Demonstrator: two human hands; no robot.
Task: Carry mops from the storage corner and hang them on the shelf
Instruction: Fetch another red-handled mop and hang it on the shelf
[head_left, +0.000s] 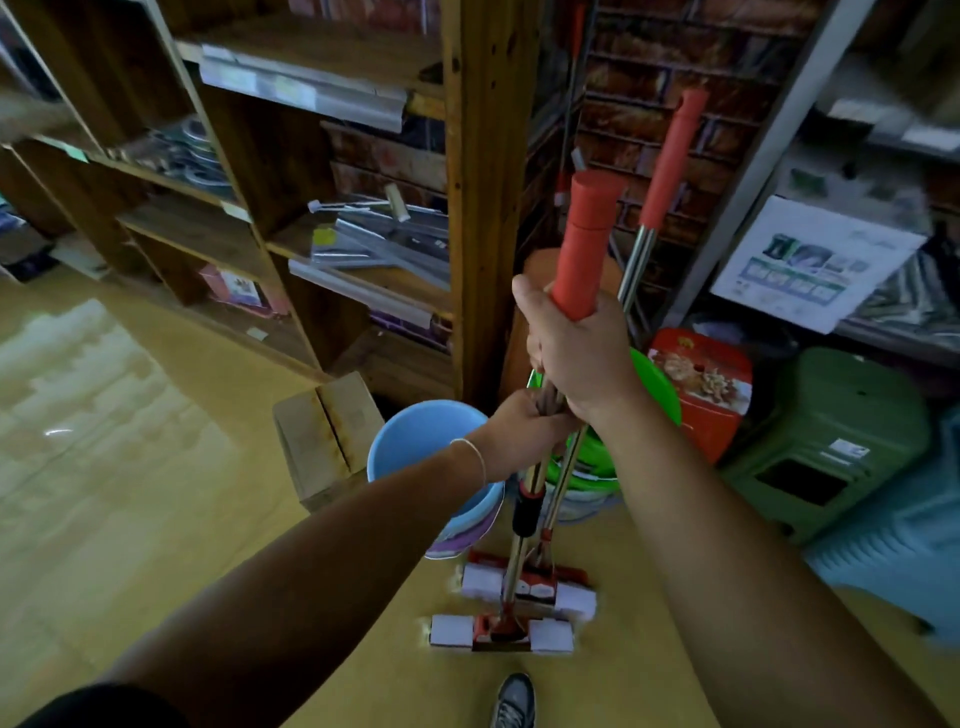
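Two sponge mops stand upright in front of me, their white and red heads (524, 597) down by the yellow floor. My right hand (576, 353) grips the red foam grip (587, 244) of the nearer mop near its lower end. Just below it, my left hand (524, 431) grips the metal shafts of the bundle. A second red-capped handle (672, 156) with a shiny metal shaft leans against the brick-pattern wall in the corner behind. The floor contact of the mop heads cannot be judged.
A wooden shelf unit (483, 208) stands left of the corner, a grey metal rack (779, 135) right. Behind the mops sit a blue bucket (415, 441), a green basin (654, 384), a red box (701, 389), a green stool (831, 436) and a cardboard box (322, 436). My shoe (514, 701) is below.
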